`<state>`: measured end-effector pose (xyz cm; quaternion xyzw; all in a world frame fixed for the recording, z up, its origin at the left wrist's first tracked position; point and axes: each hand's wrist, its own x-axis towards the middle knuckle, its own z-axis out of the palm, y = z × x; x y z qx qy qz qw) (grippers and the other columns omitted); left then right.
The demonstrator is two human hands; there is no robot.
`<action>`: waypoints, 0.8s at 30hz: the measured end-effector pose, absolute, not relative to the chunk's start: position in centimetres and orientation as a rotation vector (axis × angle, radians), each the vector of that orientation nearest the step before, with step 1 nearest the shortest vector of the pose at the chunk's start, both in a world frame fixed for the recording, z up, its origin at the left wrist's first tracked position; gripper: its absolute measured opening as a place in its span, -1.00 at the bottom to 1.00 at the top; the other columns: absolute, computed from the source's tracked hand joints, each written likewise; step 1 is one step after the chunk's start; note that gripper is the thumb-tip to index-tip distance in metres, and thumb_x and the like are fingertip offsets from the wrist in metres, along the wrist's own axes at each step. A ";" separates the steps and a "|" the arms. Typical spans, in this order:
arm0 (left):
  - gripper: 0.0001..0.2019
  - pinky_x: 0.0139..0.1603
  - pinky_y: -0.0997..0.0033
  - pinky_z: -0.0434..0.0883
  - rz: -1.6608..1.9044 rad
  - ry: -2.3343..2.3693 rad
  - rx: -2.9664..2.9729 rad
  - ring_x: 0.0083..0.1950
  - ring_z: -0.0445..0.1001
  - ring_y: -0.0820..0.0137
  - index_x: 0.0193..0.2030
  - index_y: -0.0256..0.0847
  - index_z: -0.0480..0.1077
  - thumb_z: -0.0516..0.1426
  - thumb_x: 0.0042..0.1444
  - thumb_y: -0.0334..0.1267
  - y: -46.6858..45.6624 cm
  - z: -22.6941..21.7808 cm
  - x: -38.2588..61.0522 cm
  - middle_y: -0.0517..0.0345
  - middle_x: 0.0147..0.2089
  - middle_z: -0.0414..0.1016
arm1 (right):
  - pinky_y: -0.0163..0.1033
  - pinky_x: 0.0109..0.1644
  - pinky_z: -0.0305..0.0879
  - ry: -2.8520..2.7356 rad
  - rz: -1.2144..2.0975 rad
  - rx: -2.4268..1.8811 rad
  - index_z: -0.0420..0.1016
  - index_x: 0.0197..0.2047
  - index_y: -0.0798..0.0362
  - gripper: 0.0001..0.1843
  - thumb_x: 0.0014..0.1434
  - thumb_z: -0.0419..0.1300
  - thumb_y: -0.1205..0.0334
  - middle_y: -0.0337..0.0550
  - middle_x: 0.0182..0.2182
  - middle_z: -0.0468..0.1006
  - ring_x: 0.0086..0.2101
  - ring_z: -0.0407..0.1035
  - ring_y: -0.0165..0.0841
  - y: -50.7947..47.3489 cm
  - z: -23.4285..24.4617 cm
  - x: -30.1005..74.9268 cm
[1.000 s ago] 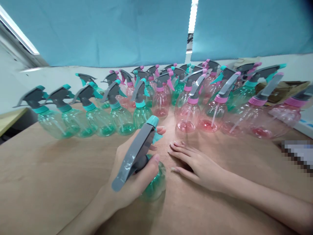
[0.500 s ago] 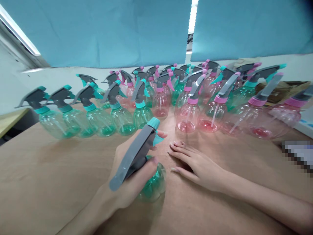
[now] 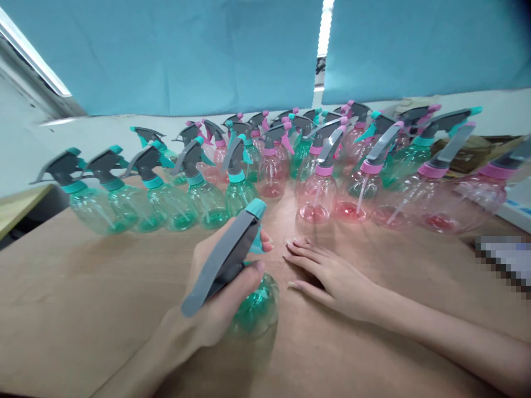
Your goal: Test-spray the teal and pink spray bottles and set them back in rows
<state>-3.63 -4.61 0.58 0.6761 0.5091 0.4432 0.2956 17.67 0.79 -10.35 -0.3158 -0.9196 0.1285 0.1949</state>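
Note:
My left hand [image 3: 215, 298] is wrapped round the neck of a green spray bottle [image 3: 253, 309] with a grey trigger head and a teal nozzle, tilted and standing on the wooden table [image 3: 83, 309]. A finger lies by the trigger. My right hand [image 3: 332, 273] lies flat on the table just right of that bottle, fingers stretched out and holding nothing. Beyond both hands stand a row of green spray bottles [image 3: 166, 204] at the left and a row of pink spray bottles [image 3: 315, 196] at the right.
Several more green and pink spray bottles [image 3: 269, 166] crowd the back of the table. Blue curtains [image 3: 186, 50] hang behind. A brown cardboard box [image 3: 477, 155] sits at the far right, and a blurred patch [image 3: 504, 260] lies near the right edge.
The held bottle's grey head has tipped slightly further left and down in my left hand. The right hand has stayed flat in the same place.

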 end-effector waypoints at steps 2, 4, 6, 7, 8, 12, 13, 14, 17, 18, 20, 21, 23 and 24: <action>-0.87 -0.25 0.35 0.50 1.161 1.364 1.854 -0.24 0.56 0.32 -0.18 -0.08 0.41 0.13 0.10 -0.25 -4.5 0.6 -3.8 0.22 -0.16 0.53 | 0.15 0.32 0.18 -2.582 0.365 -0.881 0.34 0.28 0.17 -0.43 0.38 0.04 -0.04 0.08 0.29 0.31 0.30 0.15 -0.08 0.8 -10.4 17.7; -0.79 0.01 0.24 0.49 1.154 1.377 1.898 -0.04 0.55 0.23 -0.12 -0.04 0.45 0.14 0.08 -0.29 -4.3 0.6 -3.8 0.21 -0.12 0.58 | 0.15 0.33 0.17 -2.578 0.372 -0.873 0.34 0.28 0.19 -0.43 0.37 0.04 -0.04 0.10 0.29 0.31 0.29 0.15 -0.07 0.8 -10.3 17.6; -0.73 0.18 0.19 0.42 1.149 1.408 1.907 0.11 0.49 0.22 -0.04 -0.02 0.48 0.13 0.11 -0.32 -4.1 0.6 -3.7 0.21 -0.15 0.62 | 0.15 0.33 0.16 -2.580 0.372 -0.872 0.35 0.27 0.21 -0.42 0.38 0.03 -0.04 0.13 0.29 0.31 0.29 0.15 -0.05 0.8 -10.2 17.6; -0.71 0.19 0.20 0.43 1.151 1.417 1.898 0.12 0.49 0.24 -0.02 -0.02 0.48 0.12 0.12 -0.33 -4.0 0.5 -3.6 0.21 -0.18 0.64 | 0.15 0.33 0.16 -2.585 0.371 -0.875 0.36 0.27 0.22 -0.41 0.38 0.02 -0.05 0.14 0.28 0.32 0.29 0.15 -0.04 0.8 -10.1 17.6; -0.70 0.18 0.22 0.44 1.162 1.422 1.894 0.11 0.50 0.26 0.00 -0.03 0.49 0.12 0.14 -0.33 -3.9 0.5 -3.6 0.21 -0.21 0.64 | 0.15 0.33 0.16 -2.589 0.373 -0.880 0.36 0.27 0.23 -0.40 0.38 0.01 -0.05 0.15 0.28 0.32 0.29 0.15 -0.04 0.8 -10.1 17.6; -0.66 0.13 0.21 0.48 1.196 1.430 1.941 0.03 0.55 0.26 0.06 -0.02 0.47 0.13 0.14 -0.30 -3.7 0.1 -3.5 0.21 -0.15 0.66 | 0.14 0.34 0.14 -2.576 0.405 -0.881 0.35 0.28 0.21 -0.41 0.38 0.03 -0.04 0.16 0.29 0.30 0.30 0.13 -0.04 0.8 -10.1 17.6; -0.66 0.12 0.21 0.49 1.206 1.444 1.946 0.01 0.56 0.26 0.07 -0.02 0.47 0.14 0.13 -0.30 -3.7 0.1 -3.5 0.21 -0.12 0.66 | 0.14 0.34 0.14 -2.567 0.419 -0.875 0.35 0.28 0.19 -0.42 0.38 0.03 -0.04 0.15 0.29 0.30 0.30 0.13 -0.05 0.8 -10.1 17.6; -0.65 0.11 0.22 0.50 1.223 1.445 1.948 -0.01 0.57 0.26 0.07 -0.02 0.48 0.14 0.13 -0.30 -3.7 0.0 -3.5 0.20 -0.10 0.66 | 0.14 0.34 0.14 -2.559 0.435 -0.865 0.35 0.28 0.17 -0.43 0.38 0.02 -0.04 0.14 0.30 0.30 0.31 0.12 -0.06 0.9 -10.1 17.6; -0.64 0.09 0.26 0.52 1.263 1.409 1.958 0.03 0.57 0.26 0.08 -0.01 0.48 0.13 0.13 -0.33 -3.7 0.3 -3.3 0.21 -0.06 0.65 | 0.12 0.32 0.17 -2.534 0.500 -0.823 0.34 0.28 0.14 -0.45 0.39 0.01 -0.04 0.13 0.30 0.30 0.29 0.15 -0.08 0.8 -9.9 17.6; -0.63 0.10 0.27 0.52 1.253 1.405 1.967 0.05 0.57 0.26 0.08 0.00 0.47 0.12 0.14 -0.35 -3.7 0.5 -3.2 0.21 -0.06 0.65 | 0.11 0.32 0.18 -2.523 0.523 -0.806 0.33 0.28 0.14 -0.44 0.39 0.02 -0.04 0.13 0.29 0.31 0.29 0.16 -0.09 0.7 -9.7 17.6; -0.61 0.09 0.26 0.53 1.228 1.417 1.991 0.08 0.56 0.26 0.09 0.01 0.46 0.10 0.14 -0.38 -3.8 0.8 -2.9 0.21 -0.08 0.66 | 0.10 0.32 0.19 -2.498 0.567 -0.771 0.29 0.29 0.16 -0.40 0.36 0.06 -0.07 0.15 0.29 0.30 0.29 0.17 -0.10 0.4 -9.2 17.5; -0.61 0.09 0.25 0.54 1.217 1.427 1.992 0.08 0.56 0.26 0.10 0.01 0.46 0.09 0.14 -0.38 -3.8 1.0 -2.8 0.21 -0.10 0.66 | 0.09 0.32 0.18 -2.484 0.589 -0.751 0.27 0.30 0.17 -0.37 0.34 0.09 -0.10 0.15 0.30 0.30 0.29 0.17 -0.10 0.2 -8.9 17.4; -0.62 0.08 0.24 0.55 1.227 1.422 1.983 0.06 0.58 0.25 0.10 0.00 0.46 0.09 0.15 -0.36 -3.8 1.1 -2.7 0.21 -0.11 0.66 | 0.07 0.33 0.17 -2.448 0.635 -0.705 0.23 0.32 0.15 -0.30 0.29 0.15 -0.13 0.14 0.30 0.29 0.29 0.17 -0.11 -0.3 -8.0 17.1; -0.63 0.08 0.24 0.55 1.237 1.414 1.972 0.06 0.58 0.25 0.10 0.00 0.46 0.10 0.15 -0.34 -3.8 1.0 -2.6 0.21 -0.10 0.66 | 0.06 0.33 0.17 -2.425 0.660 -0.685 0.21 0.33 0.13 -0.27 0.26 0.18 -0.14 0.12 0.30 0.29 0.28 0.17 -0.11 -0.6 -7.4 16.9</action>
